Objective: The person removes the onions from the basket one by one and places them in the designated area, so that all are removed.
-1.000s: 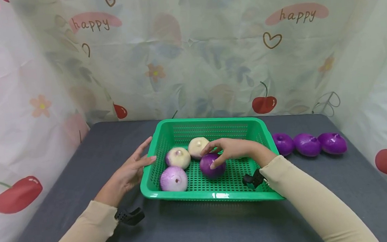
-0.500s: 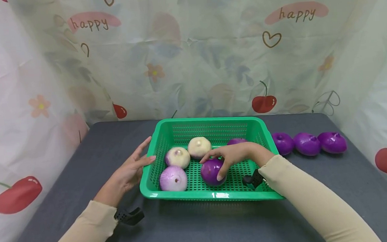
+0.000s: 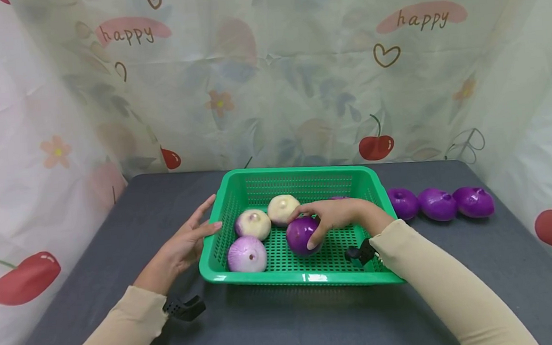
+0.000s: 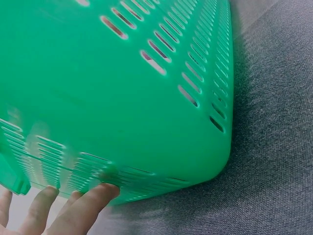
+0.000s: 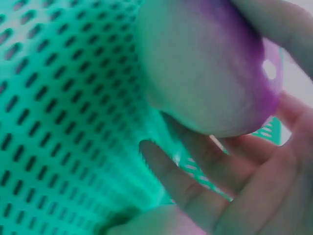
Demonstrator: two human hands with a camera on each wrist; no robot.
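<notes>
In the head view my right hand (image 3: 333,214) holds a purple onion (image 3: 301,237) inside the green plastic basket (image 3: 264,283). The right wrist view shows that onion's pale underside (image 5: 195,73), with the thumb on one side and fingers below. To its left sit a light purple onion (image 3: 247,254) and two cream-topped onions, one (image 3: 253,226) in front of the other (image 3: 283,209). Behind my right wrist another purple onion (image 3: 339,197) is mostly hidden. With fingers extended, my left hand (image 3: 185,248) touches the basket's left wall, also seen in the left wrist view (image 4: 98,88).
Three purple onions stand in a row on the dark grey table, right of the basket: one near it (image 3: 404,203), one in the middle (image 3: 438,204), one farther out (image 3: 473,202). A printed curtain (image 3: 270,87) closes off the back and sides.
The purple onion and my right hand came slightly nearer, then went back up a little, covering more of the onion behind. My left hand and the basket look unmoved.
</notes>
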